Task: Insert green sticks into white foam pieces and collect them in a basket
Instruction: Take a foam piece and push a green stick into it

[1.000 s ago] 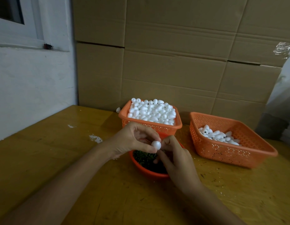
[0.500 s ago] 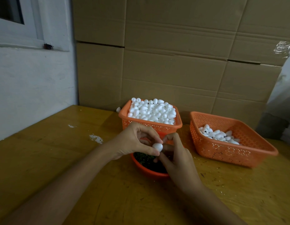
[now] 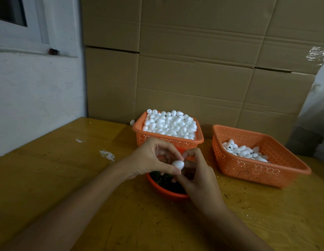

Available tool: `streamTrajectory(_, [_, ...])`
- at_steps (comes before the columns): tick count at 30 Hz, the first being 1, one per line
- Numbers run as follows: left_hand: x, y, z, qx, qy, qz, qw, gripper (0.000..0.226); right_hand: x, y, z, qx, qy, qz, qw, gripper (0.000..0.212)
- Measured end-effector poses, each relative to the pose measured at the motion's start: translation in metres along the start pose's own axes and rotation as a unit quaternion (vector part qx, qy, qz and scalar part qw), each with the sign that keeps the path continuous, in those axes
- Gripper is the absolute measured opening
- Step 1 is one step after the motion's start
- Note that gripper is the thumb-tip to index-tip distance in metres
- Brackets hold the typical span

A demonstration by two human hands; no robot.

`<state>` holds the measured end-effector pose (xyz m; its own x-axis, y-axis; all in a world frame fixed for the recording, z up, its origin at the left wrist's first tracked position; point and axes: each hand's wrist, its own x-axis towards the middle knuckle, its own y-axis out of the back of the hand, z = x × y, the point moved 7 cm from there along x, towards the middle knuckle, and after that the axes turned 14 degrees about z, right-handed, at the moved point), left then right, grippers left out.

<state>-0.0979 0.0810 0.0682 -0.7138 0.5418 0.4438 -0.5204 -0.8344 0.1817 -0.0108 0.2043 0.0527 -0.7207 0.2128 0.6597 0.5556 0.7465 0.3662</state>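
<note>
My left hand (image 3: 152, 158) pinches a white egg-shaped foam piece (image 3: 177, 164) between thumb and fingers, just above a round orange bowl (image 3: 163, 190) of green sticks. My right hand (image 3: 199, 178) meets it from the right, fingertips curled against the foam piece; any stick in them is hidden. Behind the hands stands an orange basket (image 3: 199, 140) heaped with plain foam pieces. A second orange basket (image 3: 248, 169) at the right holds a smaller pile of foam pieces.
Everything rests on a yellow wooden table (image 3: 67, 178). Cardboard boxes (image 3: 193, 69) form a wall behind the baskets, and a white wall (image 3: 34, 98) closes the left. One loose foam piece (image 3: 132, 122) lies behind the full basket. White smears (image 3: 107, 154) mark the tabletop.
Both hands stay together over the bowl. The foam piece has turned slightly in my left fingers and my right fingertips have closed in on it.
</note>
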Motion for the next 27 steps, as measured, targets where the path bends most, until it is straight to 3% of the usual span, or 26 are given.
streamTrajectory(27, [0.0046, -0.0004, -0.007, -0.03, 0.024, 0.05, 0.998, 0.016, 0.0015, 0.0042, 0.0074, 0.034, -0.008, 0.028, 0.999, 0.037])
